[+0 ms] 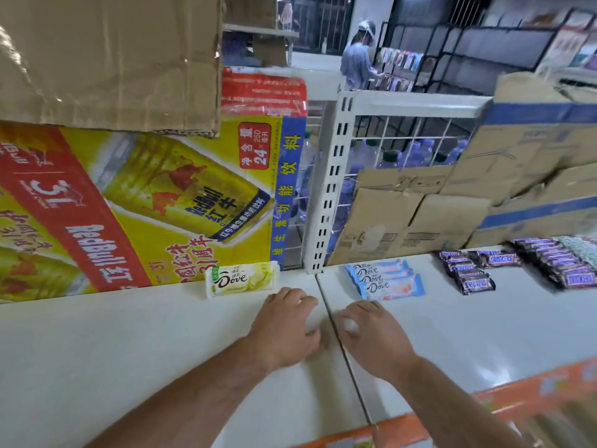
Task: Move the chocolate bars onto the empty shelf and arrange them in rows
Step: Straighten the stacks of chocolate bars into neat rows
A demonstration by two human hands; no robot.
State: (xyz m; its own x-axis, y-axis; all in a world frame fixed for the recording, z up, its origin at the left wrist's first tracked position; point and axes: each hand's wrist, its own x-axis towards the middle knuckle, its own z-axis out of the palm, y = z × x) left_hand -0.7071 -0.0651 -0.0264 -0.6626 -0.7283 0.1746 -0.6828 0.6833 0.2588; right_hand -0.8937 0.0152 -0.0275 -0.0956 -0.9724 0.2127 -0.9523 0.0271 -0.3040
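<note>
A green-and-white Dove bar [242, 279] lies alone on the white shelf [129, 344], against the Red Bull carton. Right of the shelf seam, three blue Dove bars [386, 281] overlap in a short stack. Farther right lie dark Snickers bars [468, 270] and a longer row of purple-wrapped bars [562, 265]. My left hand [286, 324] rests palm-down on the shelf just in front of the green bar, fingers loosely bent, holding nothing. My right hand [371, 331] hovers beside it across the seam, fingers spread and empty, just below the blue bars.
A yellow-red Red Bull carton [135, 205] and a brown box [109, 59] stand behind the left shelf. A white slotted upright [329, 189] divides the shelves. Cardboard boxes [420, 215] back the right shelf. An orange box edge [484, 405] sits near me. A person [358, 56] stands far back.
</note>
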